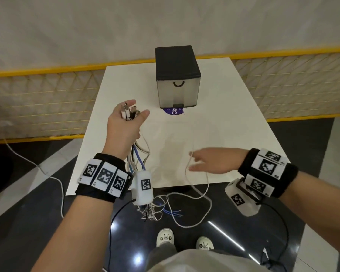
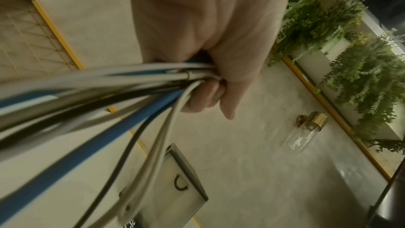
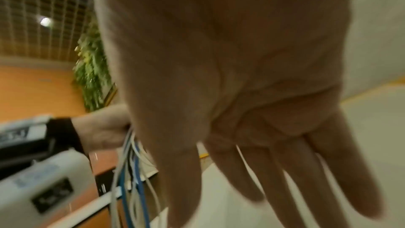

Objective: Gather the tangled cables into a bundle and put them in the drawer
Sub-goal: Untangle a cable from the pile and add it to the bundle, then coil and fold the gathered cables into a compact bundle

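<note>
My left hand (image 1: 126, 118) grips a bunch of white, blue and black cables (image 1: 138, 154) above the table's left side, with their plug ends (image 1: 129, 111) sticking up out of the fist. The cables (image 2: 131, 82) run from the fist toward the wrist camera and hang over the near table edge in a tangle (image 1: 157, 210) above the floor. My right hand (image 1: 206, 161) hovers open, fingers spread, over the near right of the table beside a loose white cable (image 1: 188, 169). The drawer box (image 1: 178, 75), black with a grey front and a ring handle (image 1: 178, 83), stands closed at the back.
The white table (image 1: 234, 118) has a purple sticker (image 1: 174, 111) under the box front. Black glossy floor and my shoes (image 1: 165, 235) lie below the near edge. A yellow-railed mesh fence (image 1: 37, 99) runs behind. Plants (image 2: 328, 23) hang on the wall.
</note>
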Demonstrator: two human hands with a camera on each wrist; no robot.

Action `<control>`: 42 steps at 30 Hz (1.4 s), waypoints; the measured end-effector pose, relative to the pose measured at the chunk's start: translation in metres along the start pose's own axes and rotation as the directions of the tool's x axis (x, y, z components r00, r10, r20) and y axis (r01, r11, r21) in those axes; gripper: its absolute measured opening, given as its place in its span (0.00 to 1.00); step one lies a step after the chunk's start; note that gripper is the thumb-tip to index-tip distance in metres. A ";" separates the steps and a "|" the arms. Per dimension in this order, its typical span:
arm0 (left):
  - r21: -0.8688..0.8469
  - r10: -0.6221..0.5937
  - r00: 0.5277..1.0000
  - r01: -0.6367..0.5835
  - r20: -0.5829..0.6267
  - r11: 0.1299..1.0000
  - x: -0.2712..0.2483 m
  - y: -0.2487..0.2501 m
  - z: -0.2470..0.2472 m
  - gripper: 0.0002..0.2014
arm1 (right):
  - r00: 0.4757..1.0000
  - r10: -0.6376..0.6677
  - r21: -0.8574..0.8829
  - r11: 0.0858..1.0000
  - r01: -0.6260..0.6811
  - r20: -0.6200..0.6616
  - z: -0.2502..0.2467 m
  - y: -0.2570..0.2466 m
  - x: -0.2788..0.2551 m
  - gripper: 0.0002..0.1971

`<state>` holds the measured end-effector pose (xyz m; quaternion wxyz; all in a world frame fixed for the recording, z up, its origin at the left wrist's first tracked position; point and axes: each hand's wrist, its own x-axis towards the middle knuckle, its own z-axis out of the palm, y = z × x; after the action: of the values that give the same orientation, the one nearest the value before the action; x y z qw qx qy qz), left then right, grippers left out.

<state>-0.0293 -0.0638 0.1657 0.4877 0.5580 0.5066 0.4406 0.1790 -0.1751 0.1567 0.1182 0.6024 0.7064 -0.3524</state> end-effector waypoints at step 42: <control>0.013 0.345 0.682 -0.461 0.645 0.887 -0.025 0.088 0.027 0.17 | 0.912 -0.022 0.831 0.405 0.382 -0.409 -0.039 -0.067 -0.006 0.23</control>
<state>0.0071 -0.0921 0.2492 0.4674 0.8102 0.2158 0.2804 0.1280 -0.1570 0.2121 -0.3862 0.5302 0.4865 -0.5772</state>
